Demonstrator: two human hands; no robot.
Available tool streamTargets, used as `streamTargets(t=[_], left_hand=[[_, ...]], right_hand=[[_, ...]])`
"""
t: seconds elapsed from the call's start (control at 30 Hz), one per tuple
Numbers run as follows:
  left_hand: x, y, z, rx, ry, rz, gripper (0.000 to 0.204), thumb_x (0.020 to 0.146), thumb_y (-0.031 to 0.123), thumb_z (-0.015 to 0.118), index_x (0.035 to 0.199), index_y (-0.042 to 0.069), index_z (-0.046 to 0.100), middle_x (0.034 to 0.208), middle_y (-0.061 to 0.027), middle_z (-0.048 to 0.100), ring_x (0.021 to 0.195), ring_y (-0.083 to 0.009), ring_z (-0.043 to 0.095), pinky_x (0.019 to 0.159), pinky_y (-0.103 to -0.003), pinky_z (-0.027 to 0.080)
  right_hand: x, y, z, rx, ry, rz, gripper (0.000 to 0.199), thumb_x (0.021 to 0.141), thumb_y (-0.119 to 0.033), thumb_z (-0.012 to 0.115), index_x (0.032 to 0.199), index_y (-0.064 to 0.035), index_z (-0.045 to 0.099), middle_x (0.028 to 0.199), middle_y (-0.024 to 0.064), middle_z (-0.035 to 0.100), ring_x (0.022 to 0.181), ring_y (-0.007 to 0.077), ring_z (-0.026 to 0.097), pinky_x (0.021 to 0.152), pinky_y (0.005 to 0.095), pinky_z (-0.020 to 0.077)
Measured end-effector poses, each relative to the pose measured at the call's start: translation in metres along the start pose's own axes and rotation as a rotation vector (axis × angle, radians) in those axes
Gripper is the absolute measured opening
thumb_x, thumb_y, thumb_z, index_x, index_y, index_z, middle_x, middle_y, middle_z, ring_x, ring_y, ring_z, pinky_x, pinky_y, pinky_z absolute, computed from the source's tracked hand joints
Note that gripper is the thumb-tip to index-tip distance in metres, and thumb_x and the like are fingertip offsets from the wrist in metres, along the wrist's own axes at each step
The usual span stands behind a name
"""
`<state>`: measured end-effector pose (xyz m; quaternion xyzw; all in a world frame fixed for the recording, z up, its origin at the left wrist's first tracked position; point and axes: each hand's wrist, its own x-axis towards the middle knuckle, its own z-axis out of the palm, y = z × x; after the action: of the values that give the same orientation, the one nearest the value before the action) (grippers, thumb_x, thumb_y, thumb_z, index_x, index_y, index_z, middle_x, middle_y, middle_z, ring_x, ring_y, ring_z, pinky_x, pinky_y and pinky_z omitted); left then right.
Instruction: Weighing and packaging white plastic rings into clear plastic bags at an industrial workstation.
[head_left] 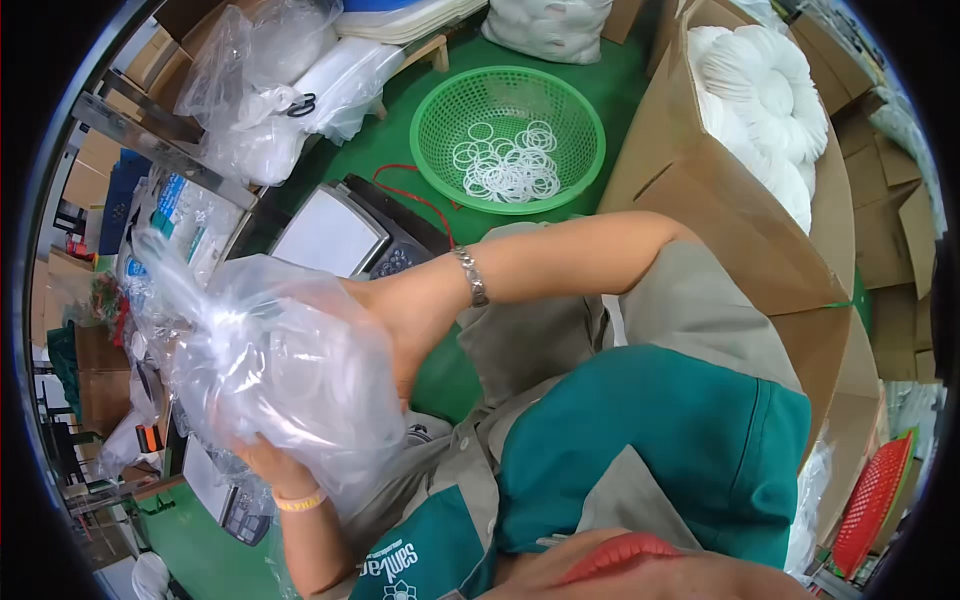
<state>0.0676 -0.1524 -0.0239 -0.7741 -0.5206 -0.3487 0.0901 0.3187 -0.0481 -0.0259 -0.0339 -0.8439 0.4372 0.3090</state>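
A clear plastic bag (300,375), plump and gathered into a twist at its upper left, is held between my hands at the left. What fills it looks pale and cannot be made out through the shiny film. My left hand (265,462), below a yellow wristband, is closed on the bag's lower side. From the right, my right hand (378,312), below a metal watch band, wraps the bag's far side, its fingers mostly hidden by the plastic. A digital scale (330,235) with a pale flat plate stands just beyond the bag.
A green perforated basket (425,150) with several white rings stands on the green floor. At the right, a cardboard box (700,200) holds white yarn-like bundles (765,85). Plastic bags and black-handled scissors (301,105) lie at upper left. Another scale (243,515) shows at lower left.
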Motion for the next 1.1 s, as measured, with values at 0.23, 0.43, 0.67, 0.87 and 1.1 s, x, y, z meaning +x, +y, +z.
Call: streamTargets(t=[0.23, 0.43, 0.67, 0.87, 1.1], left_hand=[[0.004, 0.005, 0.007, -0.205, 0.069, -0.038, 0.047, 0.09, 0.024, 0.042, 0.129, -0.002, 0.033, 0.128, -0.0173, 0.041, 0.115, -0.0293, 0.042, 0.098, -0.04, 0.031], [0.01, 0.016, 0.017, -0.51, 0.041, -0.007, 0.047, 0.09, 0.023, 0.042, 0.129, -0.001, 0.033, 0.128, -0.0179, 0.042, 0.112, -0.0292, 0.045, 0.096, -0.041, 0.034], [0.019, 0.041, 0.033, -0.789, 0.077, -0.079, 0.046, 0.09, 0.022, 0.042, 0.129, -0.001, 0.032, 0.127, -0.0186, 0.042, 0.109, -0.0292, 0.048, 0.094, -0.042, 0.037], [0.073, 0.083, -0.027, -0.705, -0.409, -0.168, 0.063, 0.08, 0.026, 0.056, 0.13, -0.002, 0.029, 0.13, -0.0147, 0.037, 0.121, -0.0256, 0.036, 0.099, -0.035, 0.028], [0.034, -0.015, -0.097, -0.246, -0.115, -0.453, 0.055, 0.086, 0.022, 0.049, 0.134, 0.004, 0.03, 0.14, -0.0096, 0.028, 0.129, -0.0219, 0.025, 0.105, -0.036, 0.016]], right_hand=[[0.008, 0.009, 0.039, 0.108, 0.064, -0.052, 0.116, 0.047, -0.035, 0.085, 0.135, -0.0058, 0.015, 0.127, 0.025, 0.031, 0.123, 0.0357, 0.027, 0.101, 0.0365, 0.0269], [0.022, 0.02, 0.063, -0.069, 0.057, -0.188, 0.046, 0.074, -0.04, 0.062, 0.101, -0.0022, 0.059, 0.098, 0.0192, 0.056, 0.097, 0.0338, 0.05, 0.09, 0.0397, 0.0371], [0.035, 0.126, 0.136, -0.237, 0.484, -0.419, 0.042, 0.084, -0.025, 0.055, 0.12, -0.0036, 0.048, 0.121, 0.0144, 0.046, 0.111, 0.0233, 0.044, 0.096, 0.0351, 0.0329], [0.002, 0.03, 0.038, 1.16, 0.65, -0.289, 0.032, 0.083, -0.014, 0.049, 0.105, 0.0082, 0.053, 0.109, 0.0201, 0.054, 0.1, 0.0271, 0.053, 0.09, 0.0374, 0.0416], [-0.191, -0.148, 0.063, 0.874, 0.661, 0.033, 0.034, 0.084, -0.016, 0.047, 0.107, 0.0082, 0.053, 0.11, 0.0212, 0.054, 0.101, 0.0269, 0.052, 0.09, 0.0364, 0.0413]])
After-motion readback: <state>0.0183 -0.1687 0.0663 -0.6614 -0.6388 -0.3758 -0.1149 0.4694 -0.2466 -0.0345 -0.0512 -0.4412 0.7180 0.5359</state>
